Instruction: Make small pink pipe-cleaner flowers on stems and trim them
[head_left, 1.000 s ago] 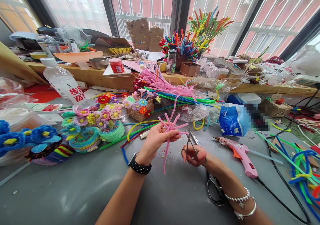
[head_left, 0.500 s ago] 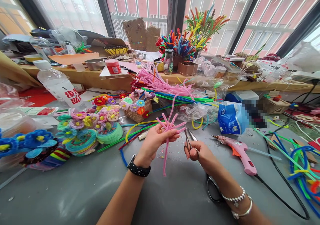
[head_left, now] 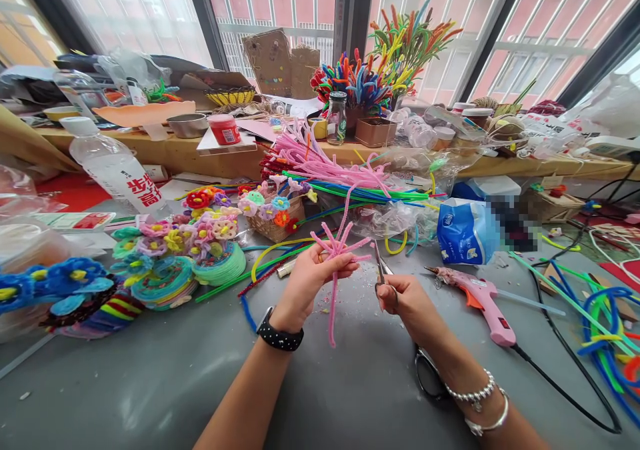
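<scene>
My left hand (head_left: 307,283) is closed on a bundle of pink pipe cleaners (head_left: 337,250), whose short ends fan out above my fingers while one long strand hangs down toward the grey table (head_left: 150,383). My right hand (head_left: 403,300) is closed on small metal scissors (head_left: 380,267), held with the blades pointing up just right of the pink ends. The blades look nearly shut and do not touch the bundle.
A pink glue gun (head_left: 480,297) with a black cord lies to the right. Black scissors (head_left: 427,373) lie under my right forearm. Pipe-cleaner flower coils (head_left: 190,257), a water bottle (head_left: 117,170), a blue tissue pack (head_left: 463,230) and heaps of coloured pipe cleaners (head_left: 340,170) crowd the back.
My right hand has risen and moved left with the scissors, bringing the blades closer to the pink ends. The blades, spread a second ago, have come together. My left hand stayed almost still.
</scene>
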A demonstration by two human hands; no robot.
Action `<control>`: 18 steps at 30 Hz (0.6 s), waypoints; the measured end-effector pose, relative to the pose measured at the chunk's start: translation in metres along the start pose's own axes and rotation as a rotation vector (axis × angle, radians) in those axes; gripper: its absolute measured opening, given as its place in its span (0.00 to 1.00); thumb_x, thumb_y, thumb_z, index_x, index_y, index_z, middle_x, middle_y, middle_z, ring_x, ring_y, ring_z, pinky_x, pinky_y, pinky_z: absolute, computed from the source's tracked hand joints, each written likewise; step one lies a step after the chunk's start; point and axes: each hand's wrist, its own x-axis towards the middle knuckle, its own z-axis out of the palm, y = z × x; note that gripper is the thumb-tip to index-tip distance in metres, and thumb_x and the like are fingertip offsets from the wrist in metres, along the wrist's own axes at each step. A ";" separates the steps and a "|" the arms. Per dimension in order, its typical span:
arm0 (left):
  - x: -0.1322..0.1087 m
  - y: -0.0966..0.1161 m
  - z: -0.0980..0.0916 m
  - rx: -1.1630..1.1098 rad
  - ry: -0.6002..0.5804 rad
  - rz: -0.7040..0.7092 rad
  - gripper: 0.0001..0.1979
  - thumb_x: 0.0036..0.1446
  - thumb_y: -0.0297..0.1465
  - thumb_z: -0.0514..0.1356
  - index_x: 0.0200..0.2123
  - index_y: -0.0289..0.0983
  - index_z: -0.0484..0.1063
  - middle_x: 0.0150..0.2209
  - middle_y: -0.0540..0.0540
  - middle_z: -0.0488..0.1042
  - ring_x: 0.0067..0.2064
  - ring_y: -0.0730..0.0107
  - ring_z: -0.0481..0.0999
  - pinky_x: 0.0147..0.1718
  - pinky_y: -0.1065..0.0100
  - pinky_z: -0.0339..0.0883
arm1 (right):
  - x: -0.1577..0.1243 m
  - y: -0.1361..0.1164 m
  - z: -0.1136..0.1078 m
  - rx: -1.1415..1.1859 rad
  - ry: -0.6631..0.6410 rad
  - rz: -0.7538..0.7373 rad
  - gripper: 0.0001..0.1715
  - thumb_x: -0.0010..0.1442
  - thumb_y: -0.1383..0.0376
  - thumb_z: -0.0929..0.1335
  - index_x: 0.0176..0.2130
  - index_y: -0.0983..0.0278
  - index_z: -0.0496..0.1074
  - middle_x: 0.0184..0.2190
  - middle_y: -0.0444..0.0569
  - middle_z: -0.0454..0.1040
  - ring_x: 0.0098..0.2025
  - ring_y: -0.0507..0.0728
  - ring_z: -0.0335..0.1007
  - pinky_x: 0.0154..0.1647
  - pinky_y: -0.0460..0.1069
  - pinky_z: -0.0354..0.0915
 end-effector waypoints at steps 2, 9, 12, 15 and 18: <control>0.000 0.000 -0.001 0.002 0.000 0.008 0.12 0.40 0.30 0.64 0.30 0.33 0.67 0.26 0.49 0.75 0.29 0.72 0.75 0.35 0.69 0.68 | 0.000 0.001 -0.002 0.005 0.014 0.010 0.30 0.42 0.41 0.64 0.14 0.64 0.58 0.12 0.38 0.48 0.17 0.47 0.40 0.19 0.45 0.39; 0.000 0.001 -0.002 0.058 -0.043 0.020 0.13 0.41 0.32 0.64 0.30 0.32 0.68 0.29 0.45 0.75 0.31 0.70 0.75 0.35 0.70 0.68 | 0.000 -0.008 -0.007 -0.149 -0.024 0.013 0.35 0.40 0.35 0.59 0.16 0.65 0.60 0.14 0.39 0.49 0.18 0.47 0.41 0.19 0.45 0.39; -0.001 0.001 -0.002 0.085 -0.078 0.027 0.13 0.43 0.34 0.63 0.31 0.32 0.69 0.31 0.43 0.75 0.33 0.68 0.75 0.35 0.69 0.68 | 0.001 -0.010 -0.008 -0.299 -0.071 -0.014 0.37 0.40 0.34 0.56 0.19 0.65 0.61 0.15 0.40 0.50 0.19 0.48 0.44 0.20 0.45 0.43; -0.002 0.001 -0.002 0.088 -0.081 0.014 0.13 0.44 0.35 0.61 0.32 0.32 0.69 0.31 0.43 0.76 0.33 0.67 0.75 0.35 0.68 0.68 | 0.001 -0.009 -0.008 -0.389 -0.104 -0.036 0.38 0.41 0.34 0.53 0.22 0.65 0.61 0.17 0.41 0.53 0.21 0.49 0.47 0.21 0.45 0.46; -0.001 0.001 -0.002 0.102 -0.079 -0.007 0.12 0.44 0.35 0.62 0.30 0.32 0.69 0.28 0.44 0.76 0.31 0.67 0.76 0.34 0.67 0.69 | 0.000 -0.009 -0.007 -0.454 -0.128 -0.054 0.37 0.44 0.35 0.53 0.22 0.65 0.61 0.18 0.42 0.57 0.22 0.50 0.50 0.22 0.45 0.48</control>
